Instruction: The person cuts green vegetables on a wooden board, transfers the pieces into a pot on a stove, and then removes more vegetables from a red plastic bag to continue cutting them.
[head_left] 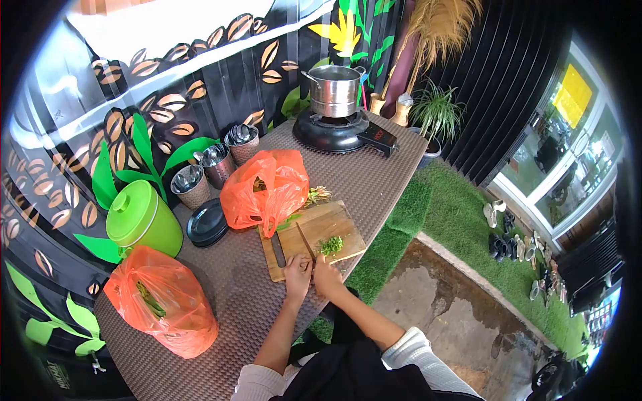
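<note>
A wooden cutting board lies on the table with a small heap of chopped greens on it. My right hand is closed around a knife, whose thin blade points away across the board; the handle is mostly hidden by my fingers. Close beside it, my left hand rests at the board's near edge with its fingers curled. What they pinch, if anything, is hidden. An orange plastic bag of greens slumps against the board's far side, and some stalks with roots stick out next to it.
Another orange bag stands at the left, by a green lidded container. Dark stacked plates and several cutlery cups line the wall side. A steel pot sits on a portable gas stove at the far end.
</note>
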Tool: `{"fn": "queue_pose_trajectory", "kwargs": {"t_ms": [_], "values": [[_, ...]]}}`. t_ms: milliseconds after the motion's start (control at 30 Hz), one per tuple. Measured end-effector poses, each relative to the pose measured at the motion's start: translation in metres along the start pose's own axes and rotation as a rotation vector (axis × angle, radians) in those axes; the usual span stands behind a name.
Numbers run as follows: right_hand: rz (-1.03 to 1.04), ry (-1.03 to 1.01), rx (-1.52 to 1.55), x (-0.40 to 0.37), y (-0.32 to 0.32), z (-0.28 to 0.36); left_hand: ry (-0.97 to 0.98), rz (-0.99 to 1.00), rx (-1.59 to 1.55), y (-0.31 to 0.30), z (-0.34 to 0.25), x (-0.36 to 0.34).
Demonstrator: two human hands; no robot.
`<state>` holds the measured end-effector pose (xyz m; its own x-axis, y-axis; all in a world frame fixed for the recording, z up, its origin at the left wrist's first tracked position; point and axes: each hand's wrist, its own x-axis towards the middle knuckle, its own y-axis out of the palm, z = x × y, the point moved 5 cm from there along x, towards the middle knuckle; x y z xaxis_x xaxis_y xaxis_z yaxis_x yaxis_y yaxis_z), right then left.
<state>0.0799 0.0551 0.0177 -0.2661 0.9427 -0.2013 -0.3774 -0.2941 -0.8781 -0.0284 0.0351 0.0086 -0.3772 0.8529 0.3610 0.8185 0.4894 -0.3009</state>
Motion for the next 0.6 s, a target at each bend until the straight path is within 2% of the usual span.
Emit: {"fn": "queue_pose_trajectory", "kwargs": {"t_ms": [67,133,167,200,333,400,533,600], "values": [[-0.002,-0.031,-0.004,0.011,-0.004,-0.006,0.001,0.020,0.024,0.000,0.003,-0.001],[0.085,-0.104,-0.024,0.015,-0.010,-0.010,0.003,0.032,0.046,-0.002,0.006,0.000],[0.085,-0.102,-0.025,0.013,-0.011,-0.013,-0.059,0.008,-0.029,-0.001,0.009,0.000],[0.056,-0.105,-0.035,0.008,-0.013,-0.015,-0.122,-0.017,-0.105,0.000,0.016,-0.001],[-0.053,-0.093,-0.099,-0.005,-0.009,-0.020,-0.117,-0.042,-0.084,0.003,0.022,0.006],[-0.083,-0.098,-0.109,-0.007,-0.006,-0.022,0.094,-0.003,0.170,0.002,0.009,0.009],[-0.059,-0.084,-0.122,-0.005,-0.009,-0.024,0.132,-0.014,0.183,0.005,0.003,0.016],[-0.082,-0.094,-0.120,-0.002,-0.014,-0.025,-0.042,0.037,0.104,0.007,0.010,0.021]]}}
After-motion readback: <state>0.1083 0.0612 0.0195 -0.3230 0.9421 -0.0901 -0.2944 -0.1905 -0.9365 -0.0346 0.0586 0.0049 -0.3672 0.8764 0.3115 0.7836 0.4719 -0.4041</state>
